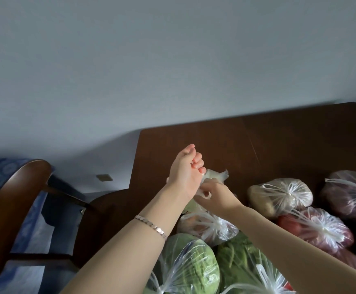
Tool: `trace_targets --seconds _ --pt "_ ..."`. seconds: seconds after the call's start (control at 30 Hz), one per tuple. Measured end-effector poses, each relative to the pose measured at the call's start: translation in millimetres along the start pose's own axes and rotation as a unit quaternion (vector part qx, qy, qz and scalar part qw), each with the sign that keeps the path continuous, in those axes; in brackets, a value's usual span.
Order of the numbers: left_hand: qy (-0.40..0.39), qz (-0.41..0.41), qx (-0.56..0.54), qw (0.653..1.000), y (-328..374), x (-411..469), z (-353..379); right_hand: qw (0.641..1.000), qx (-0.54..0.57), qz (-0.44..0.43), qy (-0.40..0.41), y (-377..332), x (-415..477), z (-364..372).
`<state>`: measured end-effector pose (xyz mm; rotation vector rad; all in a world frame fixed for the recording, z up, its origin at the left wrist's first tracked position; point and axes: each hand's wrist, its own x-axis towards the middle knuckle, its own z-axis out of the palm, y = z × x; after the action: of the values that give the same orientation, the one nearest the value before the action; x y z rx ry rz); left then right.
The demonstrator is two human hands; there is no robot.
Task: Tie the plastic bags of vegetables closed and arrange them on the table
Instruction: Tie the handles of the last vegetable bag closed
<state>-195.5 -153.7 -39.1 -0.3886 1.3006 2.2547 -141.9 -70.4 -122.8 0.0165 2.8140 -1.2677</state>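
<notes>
**A:** What surrounds the bag you are working on?

**B:** Take the dark wooden worktop (pixel 278 141) as your landmark. A wooden chair (pixel 13 198) stands off its left edge, against the pale wall. Your left forearm, with a silver bracelet (pixel 150 227) on it, crosses in front of the bag, so most of the bag is hidden from you.

**A:** And the other bags?

**B:** All sit on the near right part of the worktop, touching one another. One knotted bag (pixel 279 196) holds pale brownish vegetables; beside it, at the right edge, is a bag of dark purple ones (pixel 350 194). Nearer you lies a knotted bag of red vegetables (pixel 319 228), a small knotted bag (pixel 208 225) just under your wrists, a bag with a green cabbage (pixel 189 266), and a bag of leafy greens (pixel 242 264).

**A:** The bag in hand?

**B:** It is a thin clear plastic bag (pixel 215 177) near the worktop's left edge, behind the small knotted bag. Its crumpled top sticks up; something pale green shows below.

**A:** Your hands?

**B:** Your right hand (pixel 215 194) has its fingers pinched on the bag's plastic. Your left hand (pixel 185 170) is raised above it, fingers curled loosely; whether they grip the plastic, I cannot tell.
</notes>
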Motion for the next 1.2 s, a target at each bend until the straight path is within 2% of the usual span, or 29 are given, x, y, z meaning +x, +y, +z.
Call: trace_targets --seconds 0.1,0.13,0.17,0.2,0.27,0.33,0.4,0.43,0.57,0.67,0.77,0.87,0.9,0.97,1.03,1.1,1.2 --pt "-0.003 -0.014 -0.032 0.999 -3.5 4.9 1.3 0.999 0.011 0.033 0.027 0.8 -4.0 1.1" --pt "0.003 0.000 0.017 1.000 -5.8 6.9 -1.5 0.996 0.043 0.056 0.045 0.0 -4.2 1.5" --pt "0.004 0.028 0.116 0.993 -8.6 8.1 -6.6 0.991 0.084 0.087 0.059 -0.7 -3.6 1.3" --pt "0.001 0.072 0.262 0.962 -12.5 8.8 -14.8 0.983 0.126 0.121 0.064 -1.7 -2.6 0.6" --pt "-0.033 0.147 0.509 0.847 -20.8 10.1 -35.4 0.963 0.205 0.165 0.061 -2.8 -1.2 -2.3" --pt "-0.079 0.154 0.620 0.765 -30.5 9.6 -52.3 0.944 0.274 0.173 0.062 -4.2 -0.8 -7.3" --pt "-0.083 0.207 0.682 0.696 -39.3 13.4 -65.9 0.931 0.312 0.174 0.078 -2.1 -0.4 -10.0" --pt "-0.081 0.232 0.686 0.685 -42.3 15.2 -70.2 0.930 0.310 0.177 0.089 0.7 -0.2 -9.8" --pt "-0.063 0.268 0.650 0.709 -46.7 19.9 -75.4 0.917 0.306 0.217 0.134 10.0 0.2 -8.0" --pt "-0.063 0.292 0.644 0.704 -51.0 18.8 -72.7 0.897 0.330 0.248 0.157 11.3 2.8 -4.3" --pt "-0.049 0.273 0.638 0.718 -55.7 18.1 -68.7 0.910 0.294 0.244 0.160 12.9 5.5 1.6" --pt "-0.023 0.207 0.650 0.731 -55.9 19.6 -63.3 0.922 0.271 0.221 0.167 10.0 8.8 -1.9" --pt "-0.015 0.177 0.643 0.745 -54.6 20.4 -61.4 0.921 0.270 0.224 0.167 8.7 8.9 -3.8" --pt "0.012 0.098 0.596 0.797 -48.4 22.3 -57.2 0.926 0.273 0.215 0.148 8.4 7.1 -6.7" --pt "0.036 0.019 0.541 0.840 -40.2 24.6 -55.0 0.950 0.234 0.164 0.125 5.8 0.8 -8.3" --pt "0.038 -0.028 0.525 0.850 -35.9 25.7 -53.8 0.977 0.150 0.099 0.113 6.0 -4.2 -8.3" --pt "0.028 -0.037 0.529 0.847 -32.7 22.4 -52.8 0.995 0.000 0.015 0.095 6.7 -3.3 -7.4"
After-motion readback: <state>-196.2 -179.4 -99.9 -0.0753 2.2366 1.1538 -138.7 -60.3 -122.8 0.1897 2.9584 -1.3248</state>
